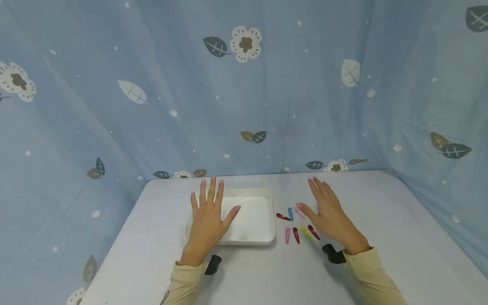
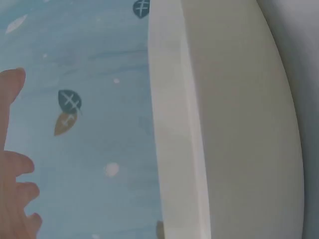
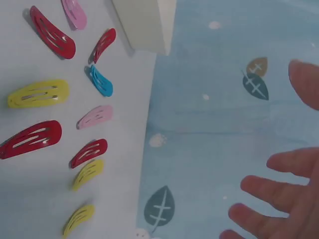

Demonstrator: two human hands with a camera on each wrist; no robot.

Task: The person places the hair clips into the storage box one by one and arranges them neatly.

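Observation:
My left hand (image 1: 207, 224), palm down with fingers spread, hovers over the left part of a shallow white tray (image 1: 249, 220) and holds nothing. To the tray's right, my right hand (image 1: 334, 216) is also spread, its thumb overlapping the upper snap hair clips in the head view. Several of these clips lie in loose rows: a blue clip (image 3: 101, 81), a pale pink clip (image 3: 95, 117), yellow clips such as one yellow clip (image 3: 40, 93), and red clips such as one red clip (image 3: 32, 139). Fingers of both hands show at the edges of the wrist views.
The white table (image 1: 244, 279) carries the tray and clips. Behind it and at the sides hangs a blue curtain (image 1: 289, 106) printed with leaves and flowers. A black wrist device (image 1: 213, 264) sits below the left hand, and another black device (image 1: 333, 254) below the right.

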